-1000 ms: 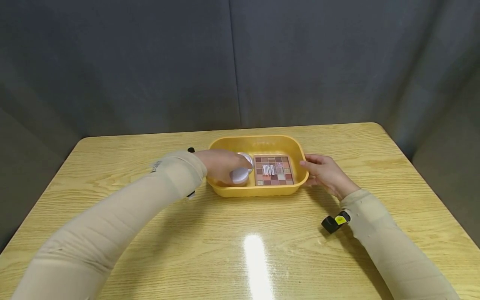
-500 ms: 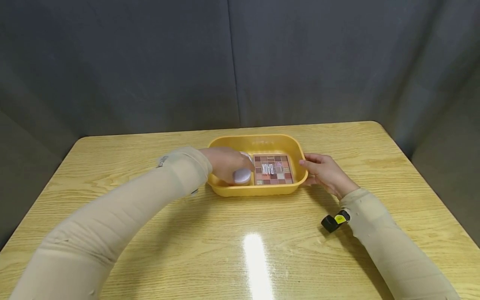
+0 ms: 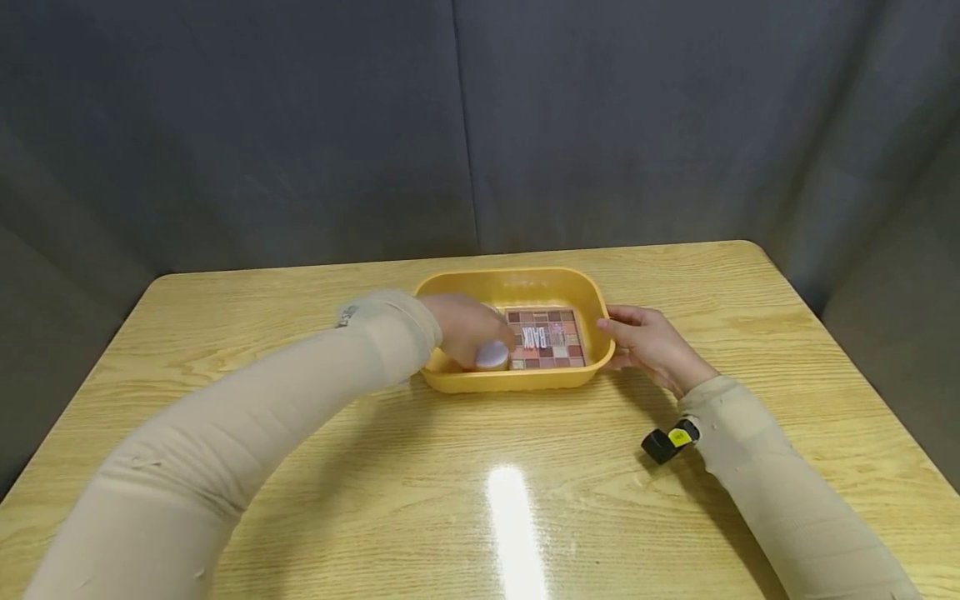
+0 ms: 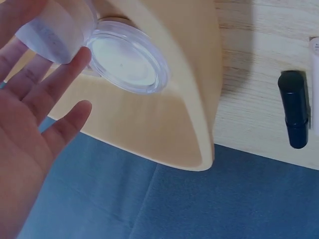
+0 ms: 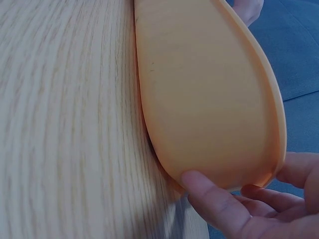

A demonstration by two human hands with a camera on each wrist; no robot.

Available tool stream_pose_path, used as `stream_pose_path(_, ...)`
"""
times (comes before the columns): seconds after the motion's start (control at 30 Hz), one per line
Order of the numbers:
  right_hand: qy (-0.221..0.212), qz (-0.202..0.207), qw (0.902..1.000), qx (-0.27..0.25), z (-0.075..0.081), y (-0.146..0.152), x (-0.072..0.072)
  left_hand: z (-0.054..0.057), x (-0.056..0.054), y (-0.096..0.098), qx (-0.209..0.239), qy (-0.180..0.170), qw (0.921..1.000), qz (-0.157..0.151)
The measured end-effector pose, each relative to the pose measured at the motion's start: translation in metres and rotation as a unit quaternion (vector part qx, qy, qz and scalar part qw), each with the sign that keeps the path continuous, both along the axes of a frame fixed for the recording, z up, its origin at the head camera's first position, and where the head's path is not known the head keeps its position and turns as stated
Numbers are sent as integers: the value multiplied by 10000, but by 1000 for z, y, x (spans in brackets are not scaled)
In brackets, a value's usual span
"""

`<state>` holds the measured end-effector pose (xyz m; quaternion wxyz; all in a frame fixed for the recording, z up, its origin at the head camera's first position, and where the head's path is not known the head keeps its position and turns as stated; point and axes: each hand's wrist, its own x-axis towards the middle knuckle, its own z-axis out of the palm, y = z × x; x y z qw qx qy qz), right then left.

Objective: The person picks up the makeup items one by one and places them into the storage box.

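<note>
A yellow plastic basin (image 3: 517,383) stands on the wooden table. Inside it my left hand (image 3: 467,323) pinches a small round jar with a pale lilac-white top (image 3: 492,356); the left wrist view shows the jar between thumb and fingers. Beside that jar, a second round container with a clear rim (image 4: 127,57) lies in the basin, mostly hidden from the head view. To the right of the jar an eyeshadow palette (image 3: 547,340) marked BACK lies flat. At the basin's right end my right hand (image 3: 654,346) grips the wall, thumb and fingers against its outside and rim.
In the left wrist view a black tube (image 4: 294,109) and a pale pink tube (image 4: 315,84) lie on the table outside the basin; my left arm covers them in the head view. Dark grey curtain (image 3: 315,125) hangs behind the table.
My left hand has moved rightward with the jar, toward the palette, and now covers more of the second round container. The right hand stays on the basin's end.
</note>
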<state>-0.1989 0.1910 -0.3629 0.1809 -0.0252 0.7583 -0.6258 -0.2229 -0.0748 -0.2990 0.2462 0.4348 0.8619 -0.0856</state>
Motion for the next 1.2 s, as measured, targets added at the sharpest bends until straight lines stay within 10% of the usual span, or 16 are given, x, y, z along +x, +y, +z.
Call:
stream_pose_path(0.87,-55,33,10000,77,2,-2,3,-1,3,13,-820,-72,9965,123)
stream_pose_path(1.1,-68,46,9999,97,3,-3,2,-2,7,13,-616,-565,9870,1370)
stream_pose_path(1.2,-48,47,9999,106,2,-3,1,-2,7,13,-575,-503,9889,1275)
